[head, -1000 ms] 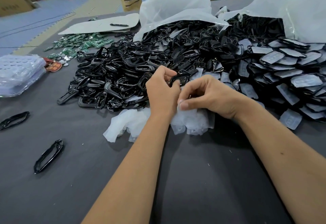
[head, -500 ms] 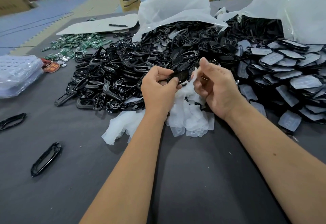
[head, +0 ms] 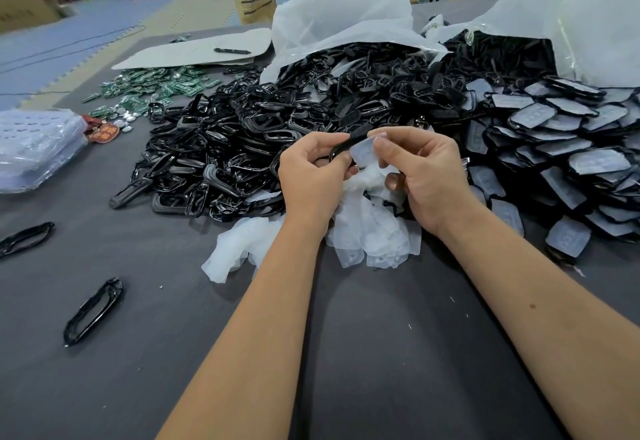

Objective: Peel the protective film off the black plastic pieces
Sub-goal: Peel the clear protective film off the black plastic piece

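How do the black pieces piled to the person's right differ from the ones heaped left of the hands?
The right-hand pile holds solid flat pieces, each with pale film on its face; the left-hand heap holds open ring-shaped frames, bare and glossy. The right-hand pile lies overlapped like shingles, while the left-hand heap is tangled. Both are black plastic, resting on the grey table.

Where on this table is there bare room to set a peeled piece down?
Bare grey table lies between the forearms, and left between the two loose black frames and the film scraps. Crowded: the black pile and film-covered pieces beyond.
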The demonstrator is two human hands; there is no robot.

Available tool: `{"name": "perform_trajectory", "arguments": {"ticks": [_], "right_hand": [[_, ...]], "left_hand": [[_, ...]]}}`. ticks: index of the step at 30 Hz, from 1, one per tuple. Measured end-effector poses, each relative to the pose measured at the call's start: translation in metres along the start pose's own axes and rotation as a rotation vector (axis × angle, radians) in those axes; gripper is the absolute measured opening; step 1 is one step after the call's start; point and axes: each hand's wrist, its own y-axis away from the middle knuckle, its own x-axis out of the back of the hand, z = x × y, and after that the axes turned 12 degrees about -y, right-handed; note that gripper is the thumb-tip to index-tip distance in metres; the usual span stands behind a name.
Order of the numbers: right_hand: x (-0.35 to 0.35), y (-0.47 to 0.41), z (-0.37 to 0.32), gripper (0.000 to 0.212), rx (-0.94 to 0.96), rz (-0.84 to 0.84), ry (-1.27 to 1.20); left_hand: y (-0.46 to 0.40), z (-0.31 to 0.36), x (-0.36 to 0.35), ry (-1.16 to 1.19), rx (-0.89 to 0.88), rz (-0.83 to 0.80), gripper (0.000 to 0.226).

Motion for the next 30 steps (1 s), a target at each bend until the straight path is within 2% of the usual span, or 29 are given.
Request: {"name": "perform_trajectory", "arguments": {"ticks": [4,6,13,22,30], "right_hand": [[-0.002,0.002,-0.001,0.003,0.015,-0.039,0.074],[-0.004,0.004,-0.002,0.008,0.052,-0.033,0.116],[-0.012,0.005,0.004,0.01,0.241,0.095,0.345],[-0.011,0.004,0.004,0.017,0.27,0.259,0.328],[-0.014,0.007,0.002,0.016,0.333,0.239,0.441]], "left_hand": [[-0.003,-0.002,0.0,-0.051,-0.003,-0.02,0.025],[-0.004,-0.002,0.001,-0.029,0.028,-0.04,0.029],[-0.003,-0.001,0.0,0.062,0.072,-0.077,0.032],[-0.001,0.001,0.0,0.201,0.056,-0.174,0.031],[-0.003,0.0,0.0,0.291,0.082,-0.181,0.032]]}}
